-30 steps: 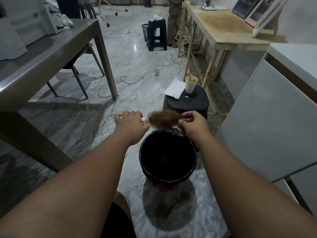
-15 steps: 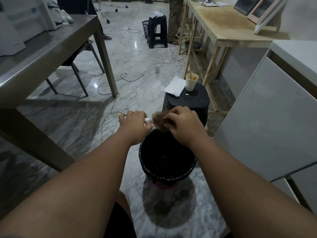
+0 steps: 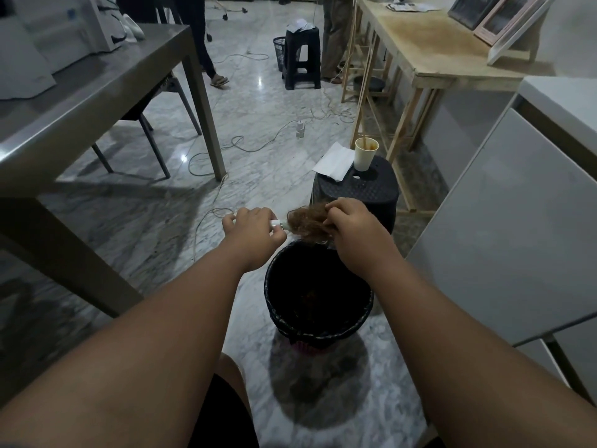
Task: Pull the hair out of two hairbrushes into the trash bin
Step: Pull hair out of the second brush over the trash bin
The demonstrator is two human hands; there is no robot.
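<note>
The left hand (image 3: 255,229) is gripping the brush (image 3: 280,224) handle tight, and the right hand (image 3: 350,226) is pinching the hair (image 3: 307,221), just above the bin (image 3: 318,331) in the middle of the frame. The brush is lying flat, pointing right. I think pulling slowly right over the bin is best, keeping the handle firm.

I counted two hands, the left hand (image 3: 255,229) and right hand (image 3: 352,226), one hairbrush (image 3: 302,224) between them, one trash bin (image 3: 318,295) below, two stools (image 3: 358,192) beyond, one paper cup (image 3: 365,153), and two tables (image 3: 97,92).
</note>
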